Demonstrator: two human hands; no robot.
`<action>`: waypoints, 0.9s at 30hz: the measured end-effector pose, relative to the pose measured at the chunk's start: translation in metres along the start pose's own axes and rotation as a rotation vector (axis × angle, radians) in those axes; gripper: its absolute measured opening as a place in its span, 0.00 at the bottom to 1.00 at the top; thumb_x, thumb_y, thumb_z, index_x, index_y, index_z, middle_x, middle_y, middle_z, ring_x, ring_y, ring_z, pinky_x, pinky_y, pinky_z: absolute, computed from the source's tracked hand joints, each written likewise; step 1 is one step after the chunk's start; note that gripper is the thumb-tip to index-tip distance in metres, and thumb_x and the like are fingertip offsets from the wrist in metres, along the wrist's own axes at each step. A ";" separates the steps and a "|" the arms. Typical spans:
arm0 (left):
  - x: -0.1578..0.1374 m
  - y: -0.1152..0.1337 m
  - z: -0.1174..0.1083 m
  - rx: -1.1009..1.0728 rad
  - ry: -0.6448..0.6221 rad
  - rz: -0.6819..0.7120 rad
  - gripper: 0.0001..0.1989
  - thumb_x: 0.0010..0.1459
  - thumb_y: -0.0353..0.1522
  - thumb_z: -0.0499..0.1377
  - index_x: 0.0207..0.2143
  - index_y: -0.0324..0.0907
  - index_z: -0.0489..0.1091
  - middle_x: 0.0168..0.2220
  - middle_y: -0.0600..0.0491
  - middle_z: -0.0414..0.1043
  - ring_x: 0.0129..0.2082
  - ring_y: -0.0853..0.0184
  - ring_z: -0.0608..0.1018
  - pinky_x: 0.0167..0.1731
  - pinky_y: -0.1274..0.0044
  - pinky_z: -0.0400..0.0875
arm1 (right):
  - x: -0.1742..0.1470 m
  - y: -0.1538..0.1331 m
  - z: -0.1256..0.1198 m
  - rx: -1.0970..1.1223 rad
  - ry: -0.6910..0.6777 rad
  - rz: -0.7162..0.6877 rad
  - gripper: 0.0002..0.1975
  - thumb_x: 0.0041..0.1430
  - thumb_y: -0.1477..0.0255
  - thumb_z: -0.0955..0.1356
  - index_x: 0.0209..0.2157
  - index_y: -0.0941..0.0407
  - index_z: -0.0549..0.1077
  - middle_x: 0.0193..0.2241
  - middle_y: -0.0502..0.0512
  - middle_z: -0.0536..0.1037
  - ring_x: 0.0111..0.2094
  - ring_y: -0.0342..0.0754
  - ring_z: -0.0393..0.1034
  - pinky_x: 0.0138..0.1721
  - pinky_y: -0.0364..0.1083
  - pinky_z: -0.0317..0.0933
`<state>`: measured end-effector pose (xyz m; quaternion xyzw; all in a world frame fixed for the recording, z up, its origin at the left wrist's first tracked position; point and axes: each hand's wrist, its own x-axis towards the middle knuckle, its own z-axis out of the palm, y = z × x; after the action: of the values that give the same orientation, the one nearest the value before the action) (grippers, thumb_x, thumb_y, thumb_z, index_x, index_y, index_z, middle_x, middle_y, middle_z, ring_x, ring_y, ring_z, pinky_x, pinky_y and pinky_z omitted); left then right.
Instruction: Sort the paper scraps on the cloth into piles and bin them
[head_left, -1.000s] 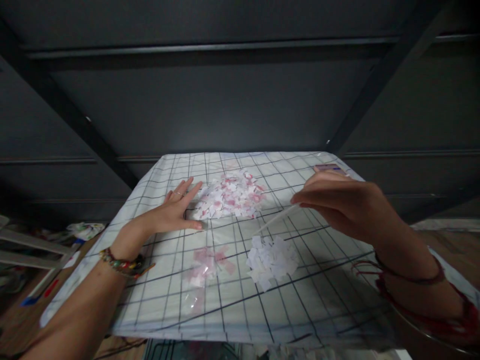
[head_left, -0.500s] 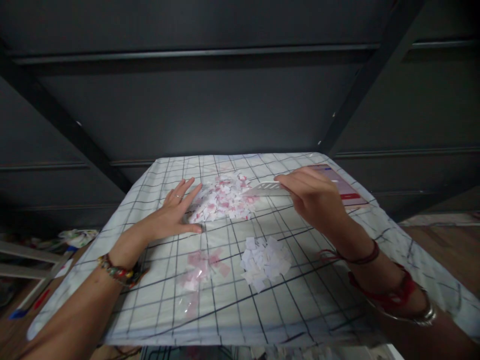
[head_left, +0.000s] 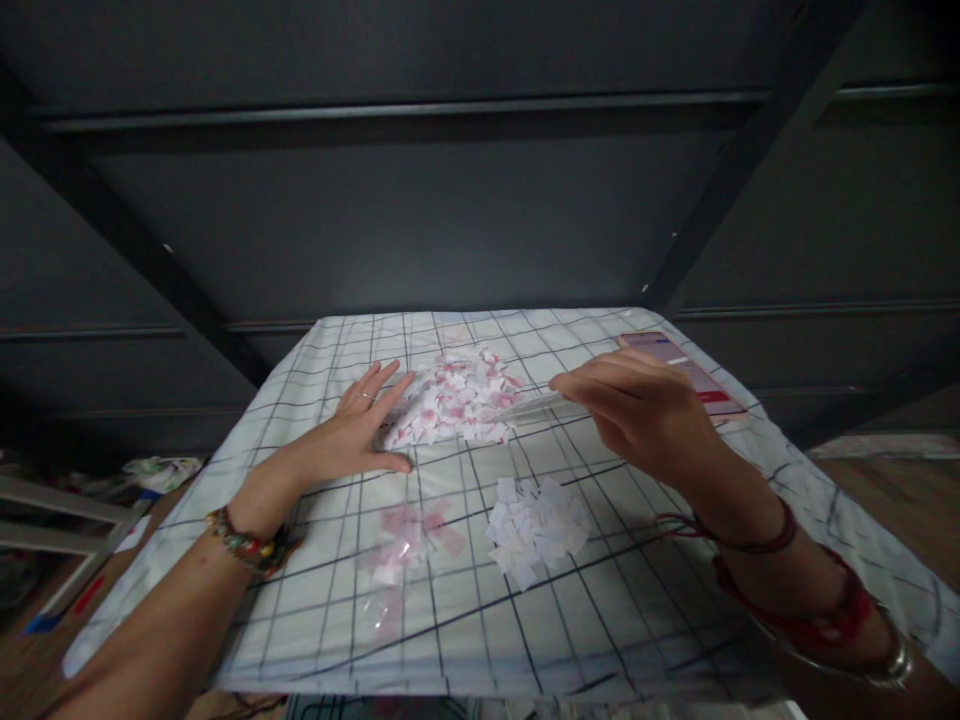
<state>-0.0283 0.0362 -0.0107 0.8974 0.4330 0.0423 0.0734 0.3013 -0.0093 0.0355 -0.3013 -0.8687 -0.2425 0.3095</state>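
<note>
In the middle of the cloth lies a pile of small white and pink paper scraps (head_left: 457, 395). My left hand (head_left: 356, 420) rests at the pile's left edge, fingers spread and holding nothing. On the other side, my right hand (head_left: 637, 405) pinches a thin see-through plastic piece (head_left: 529, 402) whose far end reaches the scraps. Whether it is a bag or a sheet I cannot tell. Nearer to me sit a heap of white paper squares (head_left: 536, 530) and some pink translucent pieces (head_left: 412, 540), flat on the cloth.
A white tablecloth with dark grid lines (head_left: 315, 620) covers the table. A phone or tablet with a lit screen (head_left: 709, 390) lies at the right, partly behind my right hand. Dark panels (head_left: 450, 220) stand behind the table. A pale wooden frame (head_left: 67, 540) is at lower left.
My right hand has come slightly down and towards me, tilting the plastic piece, whose striped look has faded. The whole view has shifted slightly. My left hand stays spread beside the pile.
</note>
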 end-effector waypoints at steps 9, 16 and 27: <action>0.000 0.001 -0.002 -0.021 -0.018 -0.014 0.53 0.48 0.60 0.53 0.65 0.47 0.29 0.66 0.41 0.25 0.63 0.41 0.35 0.58 0.53 0.40 | -0.003 0.009 -0.009 0.016 -0.074 0.015 0.13 0.55 0.83 0.59 0.35 0.55 0.70 0.24 0.48 0.75 0.25 0.43 0.65 0.29 0.45 0.58; 0.000 0.001 -0.001 -0.035 -0.010 -0.006 0.53 0.48 0.60 0.52 0.65 0.47 0.29 0.66 0.42 0.26 0.64 0.42 0.36 0.58 0.53 0.41 | -0.005 0.015 -0.016 0.088 -0.139 0.018 0.11 0.56 0.82 0.60 0.30 0.55 0.70 0.23 0.49 0.75 0.25 0.43 0.67 0.30 0.45 0.59; 0.001 0.002 -0.001 -0.019 -0.017 -0.005 0.53 0.48 0.61 0.51 0.65 0.46 0.29 0.66 0.41 0.28 0.64 0.42 0.37 0.59 0.55 0.42 | -0.002 0.010 -0.018 0.034 -0.127 -0.065 0.12 0.55 0.83 0.59 0.33 0.56 0.70 0.22 0.49 0.74 0.24 0.43 0.66 0.28 0.45 0.59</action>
<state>-0.0263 0.0359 -0.0092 0.8960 0.4339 0.0386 0.0856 0.3165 -0.0140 0.0494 -0.2825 -0.8998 -0.2181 0.2510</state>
